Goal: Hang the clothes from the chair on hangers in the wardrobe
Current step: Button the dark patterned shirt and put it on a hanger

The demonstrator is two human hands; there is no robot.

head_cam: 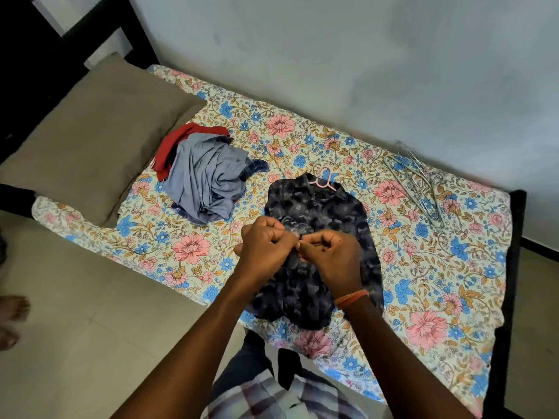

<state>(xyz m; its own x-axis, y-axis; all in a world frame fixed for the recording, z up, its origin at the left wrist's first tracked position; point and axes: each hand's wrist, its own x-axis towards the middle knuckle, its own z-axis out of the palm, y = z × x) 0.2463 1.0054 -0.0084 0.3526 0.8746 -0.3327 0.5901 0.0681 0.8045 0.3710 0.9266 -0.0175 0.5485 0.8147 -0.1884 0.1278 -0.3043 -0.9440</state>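
Note:
A dark blue patterned shirt point(320, 207) lies flat on the floral bed sheet point(438, 282), with a pink hanger point(325, 180) poking out of its collar. My left hand point(264, 246) and my right hand point(331, 255) meet over the shirt's front, both pinching the fabric at its button line. A heap of clothes lies to the left: a grey-blue garment point(205, 179) on top of a red one point(175, 143). Wire hangers point(420, 179) lie on the sheet at the right, near the wall.
A brown pillow point(90, 140) lies at the bed's left end against the dark bed frame point(511, 267). The wall runs along the bed's far side. Tiled floor lies in front of the bed, with another person's foot point(13, 306) at the far left.

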